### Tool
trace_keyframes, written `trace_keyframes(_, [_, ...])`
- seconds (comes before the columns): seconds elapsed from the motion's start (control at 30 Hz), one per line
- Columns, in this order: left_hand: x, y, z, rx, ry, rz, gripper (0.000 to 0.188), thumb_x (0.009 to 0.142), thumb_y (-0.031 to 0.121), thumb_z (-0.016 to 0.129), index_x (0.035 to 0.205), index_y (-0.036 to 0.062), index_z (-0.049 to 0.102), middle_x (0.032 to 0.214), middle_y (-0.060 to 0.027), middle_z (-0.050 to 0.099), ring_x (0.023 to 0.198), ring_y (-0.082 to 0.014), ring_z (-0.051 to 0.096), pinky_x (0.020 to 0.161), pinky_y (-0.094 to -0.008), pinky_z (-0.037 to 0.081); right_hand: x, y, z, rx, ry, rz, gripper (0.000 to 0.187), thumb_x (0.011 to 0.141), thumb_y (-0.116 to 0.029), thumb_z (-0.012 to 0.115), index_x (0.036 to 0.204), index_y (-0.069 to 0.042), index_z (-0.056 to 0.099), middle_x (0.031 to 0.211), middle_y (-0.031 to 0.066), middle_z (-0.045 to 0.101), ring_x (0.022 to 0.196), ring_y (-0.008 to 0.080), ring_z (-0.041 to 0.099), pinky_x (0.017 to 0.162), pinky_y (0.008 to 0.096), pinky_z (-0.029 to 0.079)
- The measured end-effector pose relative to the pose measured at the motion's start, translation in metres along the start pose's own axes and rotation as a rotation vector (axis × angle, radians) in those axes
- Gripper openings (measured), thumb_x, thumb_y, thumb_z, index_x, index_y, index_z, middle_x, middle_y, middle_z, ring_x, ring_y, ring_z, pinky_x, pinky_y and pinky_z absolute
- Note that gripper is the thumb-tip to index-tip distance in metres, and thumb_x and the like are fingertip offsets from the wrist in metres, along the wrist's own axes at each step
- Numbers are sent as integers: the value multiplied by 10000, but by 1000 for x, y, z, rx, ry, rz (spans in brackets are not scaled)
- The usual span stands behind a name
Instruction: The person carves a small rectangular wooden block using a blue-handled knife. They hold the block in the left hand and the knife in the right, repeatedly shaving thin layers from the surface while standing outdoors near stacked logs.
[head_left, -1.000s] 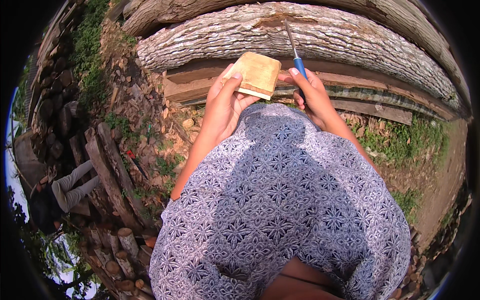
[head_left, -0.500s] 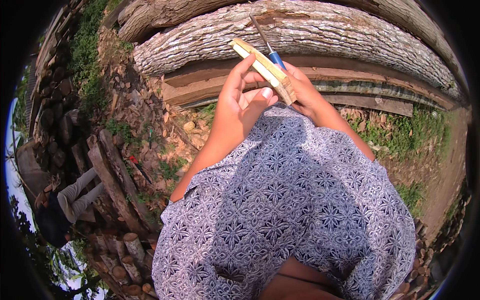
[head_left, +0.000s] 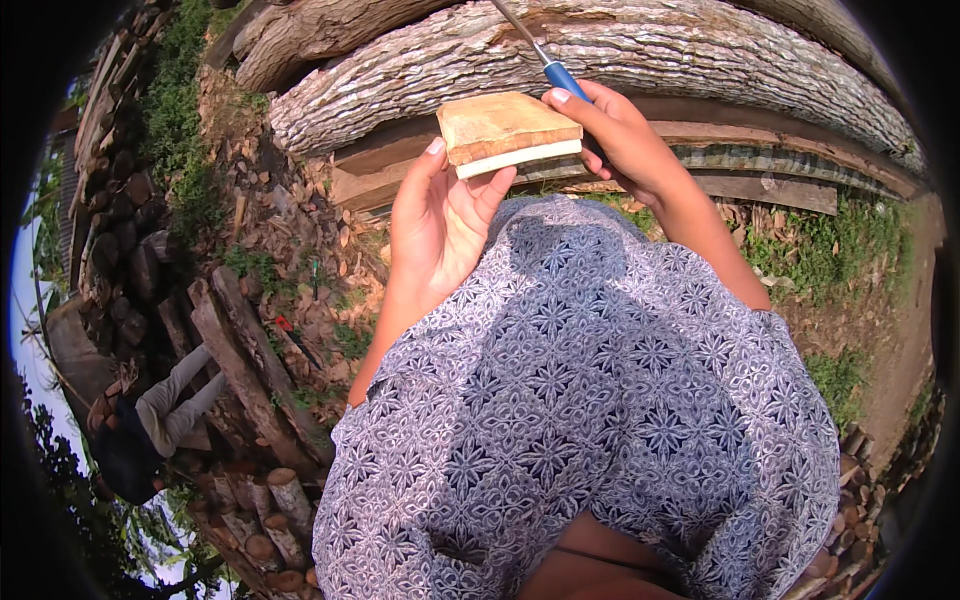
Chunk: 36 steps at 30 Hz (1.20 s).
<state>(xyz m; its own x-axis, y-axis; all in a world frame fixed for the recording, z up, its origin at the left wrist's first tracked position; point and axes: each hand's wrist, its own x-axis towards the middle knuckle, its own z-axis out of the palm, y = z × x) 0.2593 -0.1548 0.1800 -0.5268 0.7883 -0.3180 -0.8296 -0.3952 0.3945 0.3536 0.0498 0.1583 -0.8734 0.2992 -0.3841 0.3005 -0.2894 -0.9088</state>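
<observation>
My left hand grips a flat wooden block from its left and lower side, thumb at the left edge and fingers underneath. The block has a tan, rough-grained top face and a pale, smooth strip along its near edge. My right hand is closed around the blue handle of a tool with a thin metal shaft. That shaft points up and left over the bark, and its tip runs out of view at the top. The right thumb lies close to the block's right corner; whether it touches is unclear.
A thick rough-barked log lies just beyond my hands, with sawn planks along its near side. Patterned cloth covers my lap. At left are loose timbers, stacked cut logs and another person's legs.
The block has turned from a steep, edge-on tilt to lie crosswise, its broad face showing. My left hand has shifted left; my right hand and the tool have moved up and away.
</observation>
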Motion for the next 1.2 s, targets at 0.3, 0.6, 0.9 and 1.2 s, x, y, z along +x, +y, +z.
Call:
trace_keyframes(0.3, [-7, 26, -15, -107, -37, -25, 412, 1037, 228, 493, 1306, -83, 467, 1281, -237, 602, 1150, -329, 653, 1023, -427, 564, 1, -2, 22, -10, -17, 9, 444, 961, -475, 625, 1074, -49, 572, 926, 13, 592, 493, 12, 468, 390, 184, 349])
trace_keyframes(0.6, [-32, 76, -44, -158, -57, 36, 395, 1042, 218, 484, 1300, -80, 475, 1273, -231, 613, 1151, -321, 655, 1028, -427, 564, 20, -6, 84, -35, -61, -8, 454, 964, -480, 623, 1086, -46, 574, 940, 14, 604, 501, 15, 475, 397, 188, 348])
trace_keyframes(0.9, [-56, 136, -87, -220, -25, -15, 382, 1047, 227, 479, 1287, -70, 486, 1258, -213, 615, 1152, -311, 655, 1025, -417, 568, 39, -3, 159, -13, -17, 44, 423, 1012, -389, 595, 1244, -36, 571, 716, -56, 523, 442, -3, 433, 375, 163, 327])
trace_keyframes(1.2, [-63, 196, -123, -285, -92, -147, 401, 1047, 254, 480, 1284, -68, 493, 1258, -219, 613, 1141, -311, 659, 1010, -408, 577, 61, 5, 212, -17, -12, 41, 490, 958, -487, 636, 1144, -41, 554, 973, 49, 597, 500, 26, 479, 418, 181, 365])
